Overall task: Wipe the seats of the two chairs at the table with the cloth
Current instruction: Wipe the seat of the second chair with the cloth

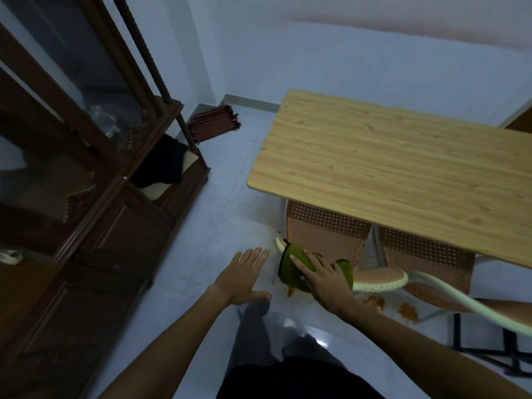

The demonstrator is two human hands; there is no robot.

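A dim room with pale walls and a light tiled floor [218, 214] holds a dark wooden cabinet [86, 174] along the left, with a folded striped mat [214, 122] on the floor by the corner beyond it. Nearer the middle, the left hand [244, 276] hangs over the floor, flat and spread, holding nothing. Just to its right, the right hand [322, 279] lies palm-down with fingers extended on a green cloth [299, 267], which is draped over the top of the back of a perforated orange chair [325, 230]. That chair and a second chair [426, 251] beside it are tucked under a light wood table [388, 168] at right.
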